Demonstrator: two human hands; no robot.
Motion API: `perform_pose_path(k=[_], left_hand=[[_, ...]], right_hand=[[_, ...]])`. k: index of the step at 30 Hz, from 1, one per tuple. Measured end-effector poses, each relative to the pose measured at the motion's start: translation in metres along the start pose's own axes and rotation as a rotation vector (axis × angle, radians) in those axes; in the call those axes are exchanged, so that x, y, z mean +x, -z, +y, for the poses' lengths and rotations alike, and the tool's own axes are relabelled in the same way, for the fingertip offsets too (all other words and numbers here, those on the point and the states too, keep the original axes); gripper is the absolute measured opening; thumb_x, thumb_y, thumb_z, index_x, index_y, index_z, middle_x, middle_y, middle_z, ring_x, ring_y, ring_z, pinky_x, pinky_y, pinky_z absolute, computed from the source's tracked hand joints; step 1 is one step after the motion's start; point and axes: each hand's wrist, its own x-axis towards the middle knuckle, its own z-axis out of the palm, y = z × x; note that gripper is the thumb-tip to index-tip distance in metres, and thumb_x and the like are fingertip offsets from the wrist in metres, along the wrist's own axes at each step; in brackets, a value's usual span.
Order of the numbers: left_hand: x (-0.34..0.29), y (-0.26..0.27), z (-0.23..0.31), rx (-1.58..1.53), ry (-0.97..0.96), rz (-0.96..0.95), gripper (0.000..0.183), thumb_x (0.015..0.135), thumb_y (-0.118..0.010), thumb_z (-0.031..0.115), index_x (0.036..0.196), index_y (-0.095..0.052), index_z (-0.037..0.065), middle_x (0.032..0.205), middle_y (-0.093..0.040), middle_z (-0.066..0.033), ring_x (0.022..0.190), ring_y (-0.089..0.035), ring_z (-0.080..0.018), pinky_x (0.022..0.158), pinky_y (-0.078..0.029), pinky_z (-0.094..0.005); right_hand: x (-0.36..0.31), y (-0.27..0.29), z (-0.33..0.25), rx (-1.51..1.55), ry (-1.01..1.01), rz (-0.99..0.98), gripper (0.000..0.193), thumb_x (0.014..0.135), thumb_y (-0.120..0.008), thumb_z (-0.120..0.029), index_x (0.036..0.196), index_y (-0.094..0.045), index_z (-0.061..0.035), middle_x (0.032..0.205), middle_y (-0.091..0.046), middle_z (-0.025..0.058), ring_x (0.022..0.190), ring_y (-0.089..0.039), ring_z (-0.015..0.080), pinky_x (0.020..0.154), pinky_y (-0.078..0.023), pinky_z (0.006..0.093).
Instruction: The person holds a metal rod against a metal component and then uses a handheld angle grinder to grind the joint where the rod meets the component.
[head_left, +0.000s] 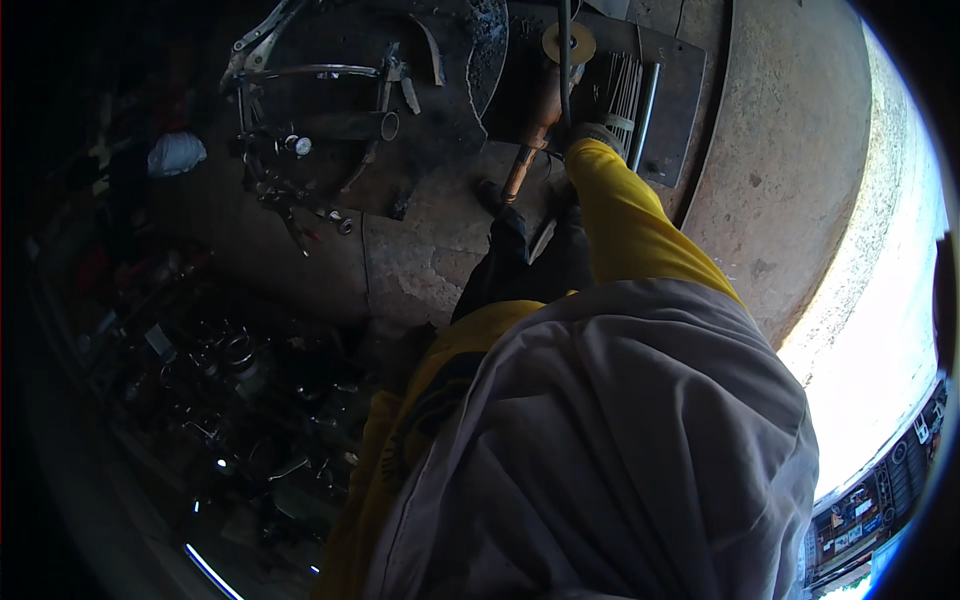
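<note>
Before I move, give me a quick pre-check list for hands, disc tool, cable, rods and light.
1. Left hand in sight: not ok, it is out of view.
2. Right hand grip readable: cannot tell, small and dark at the sleeve end.
3. Disc free of the dark cable or rod: cannot tell, they overlap in view.
4. Disc tool switched off: cannot tell.
5. Thin rods bunched beside the metal tube: ok.
6. Light on the left side: not ok, very dark.
</note>
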Motion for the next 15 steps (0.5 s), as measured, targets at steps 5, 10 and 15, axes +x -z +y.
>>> perform_pose_path(k=[5,10,15], left_hand=[[-0.002,-0.006,0.001,-0.030,0.003,-0.014,0.028,0.097,-0.063,0.025,0.116,-0.064,0.004,0.112,-0.069,-0.0129,0.103,-0.067,-0.0287,0.086,-0.055,-0.0367],[0.000,-0.009,0.002,-0.047,0.006,-0.021,0.029,0.098,-0.063,0.025,0.117,-0.064,0.004,0.111,-0.069,-0.0128,0.102,-0.067,-0.0281,0.086,-0.055,-0.0362],[-0.001,-0.006,0.000,-0.050,0.005,-0.023,0.029,0.098,-0.062,0.024,0.118,-0.064,0.003,0.111,-0.069,-0.0127,0.102,-0.067,-0.0274,0.085,-0.055,-0.0357]], right_hand=[[0.006,0.000,-0.003,0.001,-0.030,-0.014,0.049,0.095,-0.058,-0.054,0.123,-0.072,-0.0160,0.127,-0.069,0.0152,0.120,-0.066,0.0317,0.099,-0.052,0.0454],[0.009,-0.008,0.002,0.016,-0.051,-0.025,0.049,0.094,-0.060,-0.054,0.123,-0.072,-0.0167,0.129,-0.068,0.0132,0.121,-0.065,0.0304,0.100,-0.052,0.0452],[-0.001,-0.011,0.013,0.085,-0.052,0.023,0.056,0.092,-0.059,-0.060,0.120,-0.073,-0.0140,0.124,-0.069,0.0164,0.120,-0.065,0.0325,0.099,-0.052,0.0452]])
